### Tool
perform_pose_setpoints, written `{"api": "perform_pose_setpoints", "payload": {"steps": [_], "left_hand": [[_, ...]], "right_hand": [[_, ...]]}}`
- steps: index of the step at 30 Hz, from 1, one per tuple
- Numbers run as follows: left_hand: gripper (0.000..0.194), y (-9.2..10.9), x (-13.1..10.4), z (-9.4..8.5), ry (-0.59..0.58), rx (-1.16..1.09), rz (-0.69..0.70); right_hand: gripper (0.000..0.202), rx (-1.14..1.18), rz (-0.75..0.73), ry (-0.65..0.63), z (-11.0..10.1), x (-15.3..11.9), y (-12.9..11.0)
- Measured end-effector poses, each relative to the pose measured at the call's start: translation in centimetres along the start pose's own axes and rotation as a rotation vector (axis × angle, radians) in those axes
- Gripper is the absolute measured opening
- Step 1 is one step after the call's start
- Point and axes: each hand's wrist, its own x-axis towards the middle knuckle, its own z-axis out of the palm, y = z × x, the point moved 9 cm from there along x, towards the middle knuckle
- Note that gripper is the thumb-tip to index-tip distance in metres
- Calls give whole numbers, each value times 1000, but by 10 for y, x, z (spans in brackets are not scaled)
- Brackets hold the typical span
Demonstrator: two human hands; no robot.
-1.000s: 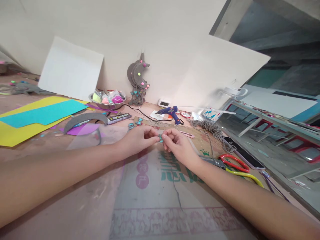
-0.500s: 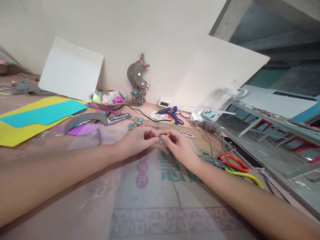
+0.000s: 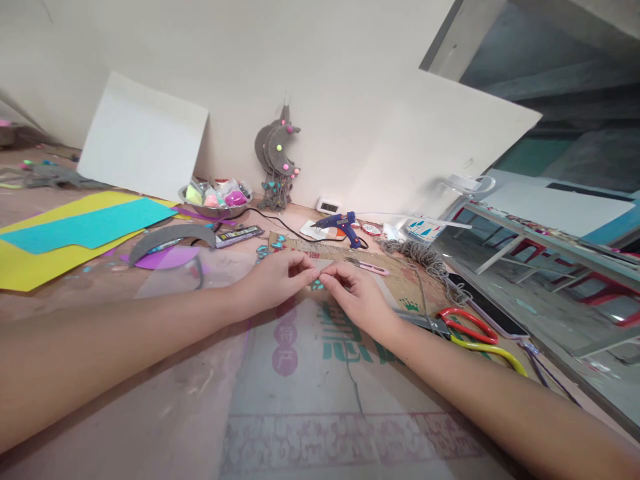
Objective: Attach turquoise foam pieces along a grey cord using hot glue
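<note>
My left hand (image 3: 277, 279) and my right hand (image 3: 357, 297) meet over the middle of a printed cardboard sheet (image 3: 305, 400), their fingertips pinched together and almost touching. A small teal piece (image 3: 317, 285) shows just under the fingertips; its shape is mostly hidden by the fingers. Both hands are closed at this spot. Beyond them, more teal cut pieces (image 3: 262, 252) lie by the cardboard's far edge. A pink-handled cutter or tweezers-like tool (image 3: 373, 267) rests behind my right hand.
Scissors with red and yellow handles (image 3: 470, 327) lie beside my right forearm, near a phone (image 3: 487, 310) and grey yarn (image 3: 425, 260). A blue glue gun (image 3: 345, 223) is behind. Left are coloured sheets (image 3: 100, 227), a grey crescent (image 3: 173, 235) and a bowl (image 3: 217, 212).
My fingertips have drawn slightly closer together, and the teal piece now shows lower, beneath them. More of the pink-handled tool is visible. The rest stays put.
</note>
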Motion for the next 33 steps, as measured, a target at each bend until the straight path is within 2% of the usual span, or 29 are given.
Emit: {"api": "perform_pose_setpoints", "payload": {"steps": [3,7,10,13,15,24,33], "left_hand": [[28,0,-1,1,-4,4,-7],[28,0,-1,0,10,26,-4],[27,-2,-1,0,13,0,-26],[25,-8,0,-1,34,-38,-75],[25,-11,0,-2,47,-55,-98],[24,-13,-2,-5,66,-112,-127],[24,-6,0,-8,83,-47,-61]], "right_hand": [[26,20,-2,-12,0,0,-1],[33,92,84,1,-2,-1,7],[32,205,103,151,-17,-3,12],[28,338,46,348,-38,-7,12],[25,363,20,392,-44,-9,11],[38,189,76,227,-30,-2,14],[23,199,63,151,-19,-1,16]]}}
